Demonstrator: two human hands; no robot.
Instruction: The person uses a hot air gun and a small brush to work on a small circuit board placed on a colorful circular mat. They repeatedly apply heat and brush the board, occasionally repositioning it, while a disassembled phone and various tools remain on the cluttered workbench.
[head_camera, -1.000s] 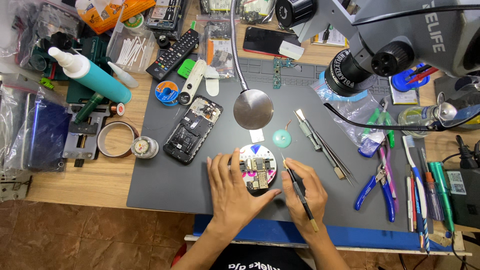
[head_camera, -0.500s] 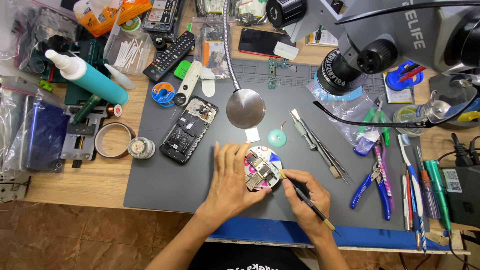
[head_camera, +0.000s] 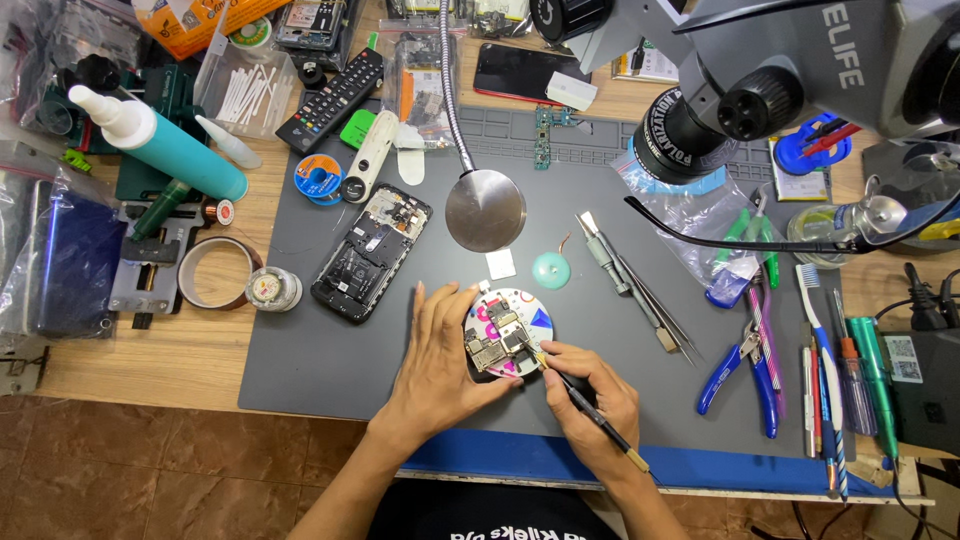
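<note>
Right hand (head_camera: 590, 400), lower centre of frame: grip clenched pen-fashion on 1 slim dark tool (head_camera: 590, 412) with a pale butt end; its tip touches the circuit board (head_camera: 500, 342). The board is small, flat and metallic with dense components, and lies on 1 round white disc (head_camera: 535, 318) printed in pink and blue patches.

Left hand (head_camera: 440, 362): palm down, fingers spread flat, grip released, fingertips resting against the disc's left edge and the board.

Both sit on a matte grey rubber mat (head_camera: 300, 370) over the wooden bench (head_camera: 150, 365).

Centre left: 1 opened phone body (head_camera: 370, 252), black, internals exposed. Above the disc: 1 polished round metal lamp head (head_camera: 485, 210) on a ribbed gooseneck. Right: 1 pair of blue-handled pliers (head_camera: 745, 370). Upper left: 1 smooth teal bottle (head_camera: 160, 145), white nozzle.
</note>
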